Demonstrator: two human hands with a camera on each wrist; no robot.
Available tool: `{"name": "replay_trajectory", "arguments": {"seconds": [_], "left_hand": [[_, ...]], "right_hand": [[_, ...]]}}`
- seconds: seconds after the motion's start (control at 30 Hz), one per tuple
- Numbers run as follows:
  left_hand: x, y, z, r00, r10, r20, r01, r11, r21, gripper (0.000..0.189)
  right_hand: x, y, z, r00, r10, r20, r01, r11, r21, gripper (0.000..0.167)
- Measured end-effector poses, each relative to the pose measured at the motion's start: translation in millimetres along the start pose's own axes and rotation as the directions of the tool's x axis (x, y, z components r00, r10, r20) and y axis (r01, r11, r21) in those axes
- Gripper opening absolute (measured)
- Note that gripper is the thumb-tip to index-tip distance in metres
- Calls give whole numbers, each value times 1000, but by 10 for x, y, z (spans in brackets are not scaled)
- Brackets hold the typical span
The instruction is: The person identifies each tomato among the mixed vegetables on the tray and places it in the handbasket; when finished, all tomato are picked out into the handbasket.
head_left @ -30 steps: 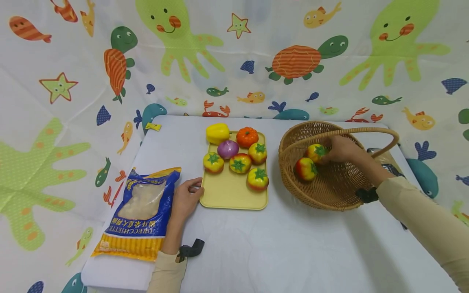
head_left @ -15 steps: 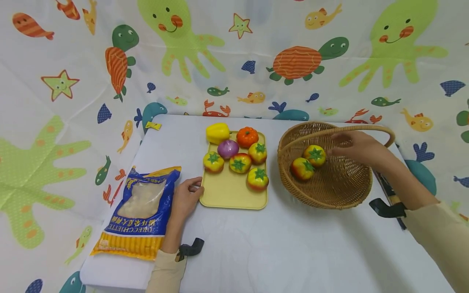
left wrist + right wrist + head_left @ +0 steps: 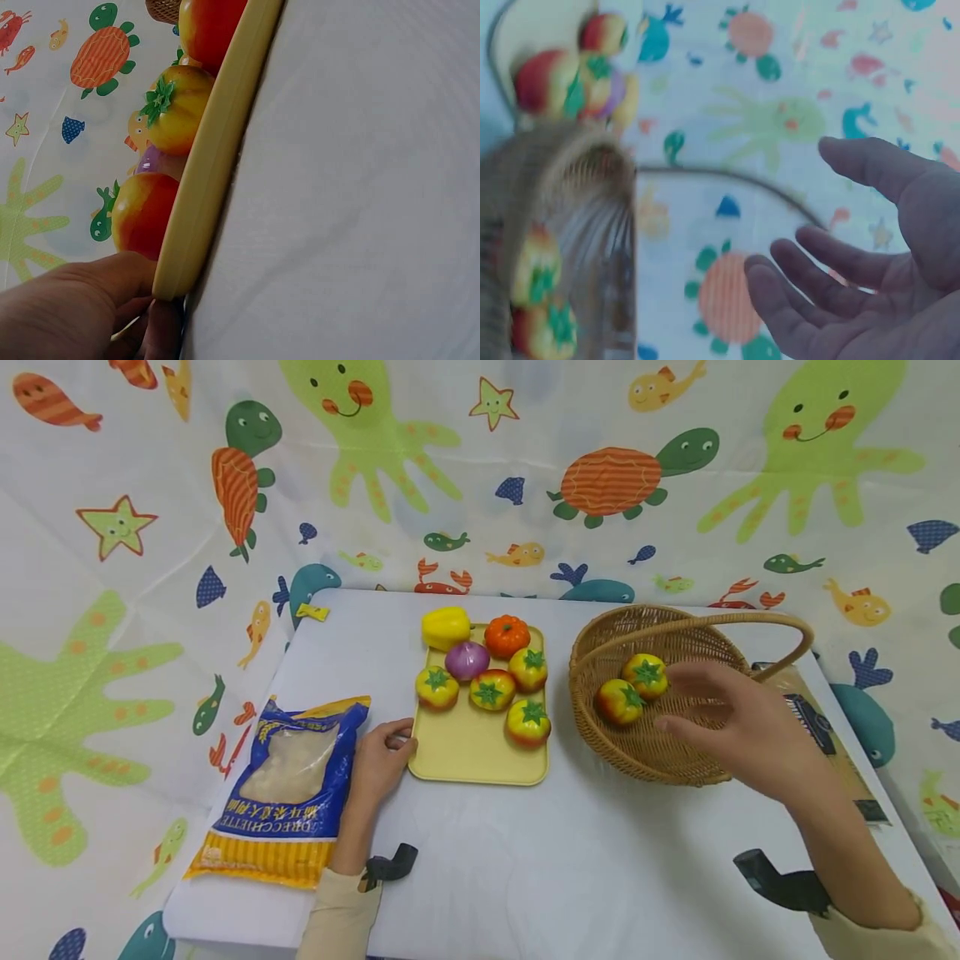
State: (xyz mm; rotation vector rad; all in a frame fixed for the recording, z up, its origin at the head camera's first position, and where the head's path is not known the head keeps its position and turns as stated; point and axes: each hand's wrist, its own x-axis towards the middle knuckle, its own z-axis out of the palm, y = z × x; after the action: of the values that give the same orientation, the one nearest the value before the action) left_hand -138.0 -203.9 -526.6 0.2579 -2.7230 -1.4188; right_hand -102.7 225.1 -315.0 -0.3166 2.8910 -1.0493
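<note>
My left hand [image 3: 380, 764] holds the left edge of a yellow tray [image 3: 480, 760]; in the left wrist view its fingers pinch the tray's corner. On the tray lie several red-and-yellow tomato-like fruits [image 3: 527, 724] with green leafy tops, a purple onion [image 3: 467, 660], a small orange pumpkin [image 3: 506, 637] and a yellow bell pepper [image 3: 446, 628]. My right hand [image 3: 750, 735] hangs over the right side of a wicker basket [image 3: 660, 756], fingers spread and holding nothing. Inside the basket are two more of these fruits [image 3: 620, 702], side by side.
A blue-and-yellow bag of orecchiette pasta [image 3: 285, 793] lies left of the tray. The basket's handle [image 3: 783, 620] arches over its right side. A flat brown-and-black package [image 3: 817, 718] lies behind my right hand. A small yellow wrapper [image 3: 312, 612] sits at the far left corner.
My right hand has let go of a fruit in the basket and moved back toward me, out over the basket's right rim. The left hand stays at the tray.
</note>
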Motion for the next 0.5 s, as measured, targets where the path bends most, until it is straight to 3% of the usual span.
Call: {"name": "replay_trajectory", "arguments": {"seconds": [0.23, 0.5], "left_hand": [[-7, -1, -4, 1000, 7, -4, -7, 1000, -8, 35], [11, 5, 6, 1000, 12, -1, -12, 1000, -4, 35]], "right_hand": [[-60, -257, 489, 998, -62, -25, 64, 992, 110, 65], [62, -360, 1165, 998, -12, 61, 4, 992, 127, 77]]}}
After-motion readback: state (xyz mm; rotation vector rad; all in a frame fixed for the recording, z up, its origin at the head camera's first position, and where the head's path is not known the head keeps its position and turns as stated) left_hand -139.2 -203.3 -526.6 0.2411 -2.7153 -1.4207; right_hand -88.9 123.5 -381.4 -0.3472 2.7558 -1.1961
